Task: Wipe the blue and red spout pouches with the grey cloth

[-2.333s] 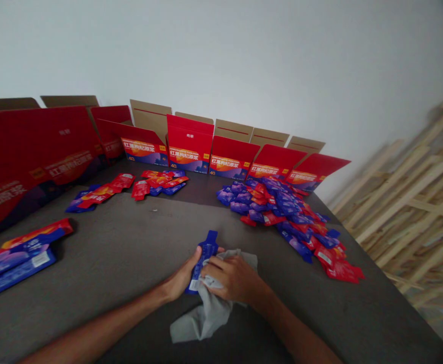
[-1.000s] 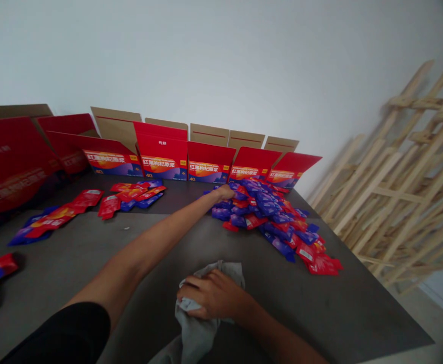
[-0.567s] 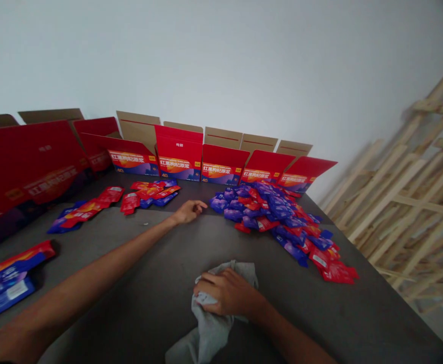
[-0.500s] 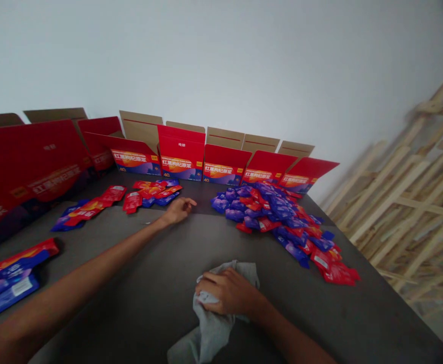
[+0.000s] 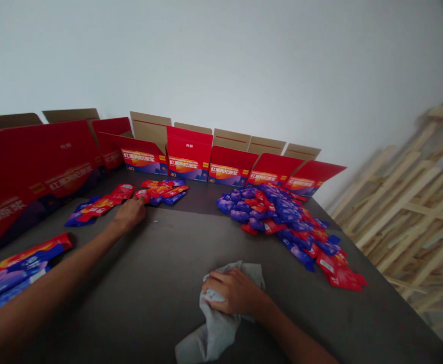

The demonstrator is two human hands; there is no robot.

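Note:
My left hand (image 5: pixel 130 213) rests at the near edge of a small heap of red and blue foil sachets (image 5: pixel 162 193), its fingertips on a red sachet (image 5: pixel 142 195). Whether it grips that sachet is hidden by the fingers. My right hand (image 5: pixel 233 292) lies well to the right, closed over a crumpled grey cloth (image 5: pixel 217 328) on the dark table top (image 5: pixel 138 288). A much larger heap of blue and red sachets (image 5: pixel 272 215) spreads to the right of the small heap, and a third low pile (image 5: pixel 90 211) lies to the left of my left hand.
Open red cardboard cartons (image 5: pixel 189 154) with raised flaps stand along the far table edge against a white wall (image 5: pixel 244 60). Flat blue-and-red cartons (image 5: pixel 24 270) lie at the left. Wooden slat frames (image 5: pixel 406 202) lean beyond the right table edge.
My left hand has moved left from the gap between the heaps onto the small heap. My right hand stays on the cloth. The view has shifted slightly.

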